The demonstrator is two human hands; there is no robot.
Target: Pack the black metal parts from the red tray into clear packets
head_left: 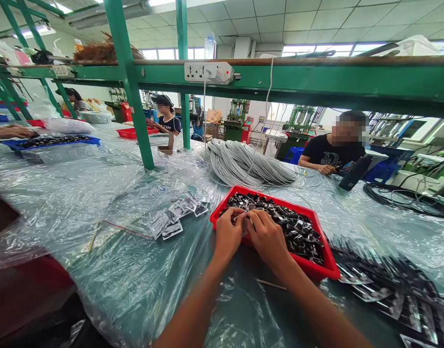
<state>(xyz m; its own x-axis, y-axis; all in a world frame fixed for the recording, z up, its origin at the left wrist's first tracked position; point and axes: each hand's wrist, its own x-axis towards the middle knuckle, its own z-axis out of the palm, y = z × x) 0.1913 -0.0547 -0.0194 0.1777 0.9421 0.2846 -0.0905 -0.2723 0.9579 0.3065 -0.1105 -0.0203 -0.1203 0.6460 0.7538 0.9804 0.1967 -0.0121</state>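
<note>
My left hand (229,234) and my right hand (268,238) meet over the near left edge of a red tray (328,258). Fingers and thumbs of both are pinched together around a small piece, mostly hidden by the fingertips, whose kind I cannot make out. The tray is full of small black parts with shiny metal bits (297,232). Left of the tray lie several flat, clear-and-black pieces (173,217), partly overlapping. On the right, a spread pile of black strips with shiny faces (399,290) covers the table. A thin pale stick (271,284) rests under my right forearm.
Clear plastic sheeting (109,261) covers the green table. Behind the tray sits a large coil of grey cable (247,164); black cable (406,198) is coiled at right. A green post (131,96) and shelf beam with a power strip (209,72) stand ahead. Co-workers sit across.
</note>
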